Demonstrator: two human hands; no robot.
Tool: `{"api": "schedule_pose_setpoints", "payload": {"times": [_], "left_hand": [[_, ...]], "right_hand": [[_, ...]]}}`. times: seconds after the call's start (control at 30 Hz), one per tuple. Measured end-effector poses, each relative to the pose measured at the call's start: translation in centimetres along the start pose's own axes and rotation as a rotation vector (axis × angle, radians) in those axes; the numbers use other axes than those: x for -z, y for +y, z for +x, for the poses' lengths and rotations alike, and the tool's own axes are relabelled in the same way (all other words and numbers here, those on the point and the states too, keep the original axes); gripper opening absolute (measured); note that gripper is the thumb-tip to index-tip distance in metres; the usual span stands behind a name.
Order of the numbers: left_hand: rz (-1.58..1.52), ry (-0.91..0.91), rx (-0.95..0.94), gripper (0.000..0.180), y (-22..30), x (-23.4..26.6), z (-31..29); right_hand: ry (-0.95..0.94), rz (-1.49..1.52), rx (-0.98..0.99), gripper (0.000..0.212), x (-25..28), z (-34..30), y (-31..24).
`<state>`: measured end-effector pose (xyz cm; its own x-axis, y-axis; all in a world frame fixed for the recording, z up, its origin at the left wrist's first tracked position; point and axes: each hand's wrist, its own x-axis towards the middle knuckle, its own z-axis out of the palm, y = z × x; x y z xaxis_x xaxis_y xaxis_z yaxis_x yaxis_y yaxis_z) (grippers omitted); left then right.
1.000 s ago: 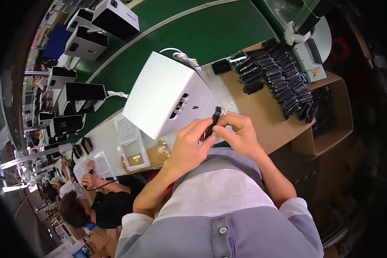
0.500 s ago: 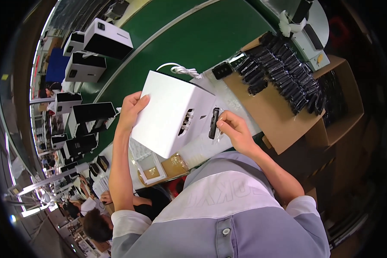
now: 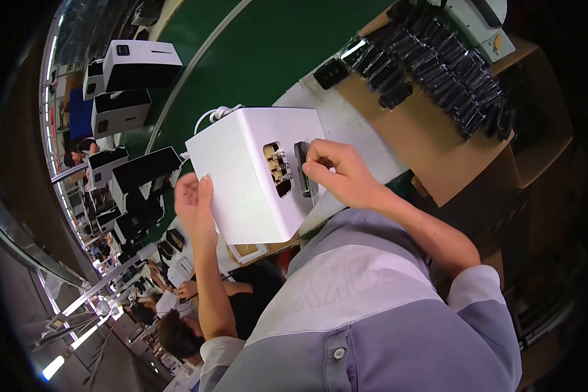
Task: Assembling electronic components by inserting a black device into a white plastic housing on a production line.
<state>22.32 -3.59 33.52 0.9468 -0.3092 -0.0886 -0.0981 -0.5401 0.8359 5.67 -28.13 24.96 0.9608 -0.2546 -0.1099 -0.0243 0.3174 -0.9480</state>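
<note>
A white box-shaped appliance [image 3: 232, 170] stands tilted in front of me, with an oblong cut-out on its right face showing several brass-coloured and clear fittings. At its left edge is my left hand [image 3: 196, 199], its fingers loosely curled and apart, the thumb by the casing. Whether the thumb presses on it I cannot tell. My right hand [image 3: 340, 170] pinches a narrow black plastic part [image 3: 302, 168] close to the right face, beside the cut-out. A coiled white cable [image 3: 219, 114] shows behind the appliance.
Many black parts in clear wrap [image 3: 438, 72] lie on cardboard [image 3: 398, 137] at the right, near a small black box [image 3: 330, 73]. Other white-and-black appliances [image 3: 144, 64] stand along the green belt [image 3: 242, 59] at the left. A person [image 3: 183, 333] sits at lower left.
The appliance has turned, showing more of its cut-out face, and shifted slightly left. My left hand's fingers have come away from its edge. The black part has moved left with my right hand.
</note>
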Motion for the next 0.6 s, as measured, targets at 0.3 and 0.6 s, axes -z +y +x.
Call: {"api": "schedule_pose_setpoints", "payload": {"times": [0.3, 0.6], "left_hand": [[0.965, -0.483, -0.857, 0.052, 10.1, -6.5, -4.6], [1.053, -0.618, -0.768, 0.055, 10.4, -8.0, -5.4]], "right_hand": [[0.073, 0.096, -0.092, 0.019, 0.9, -1.2, 2.2], [0.107, 0.15, -0.079, 0.02, 1.7, -2.1, 3.0]]}}
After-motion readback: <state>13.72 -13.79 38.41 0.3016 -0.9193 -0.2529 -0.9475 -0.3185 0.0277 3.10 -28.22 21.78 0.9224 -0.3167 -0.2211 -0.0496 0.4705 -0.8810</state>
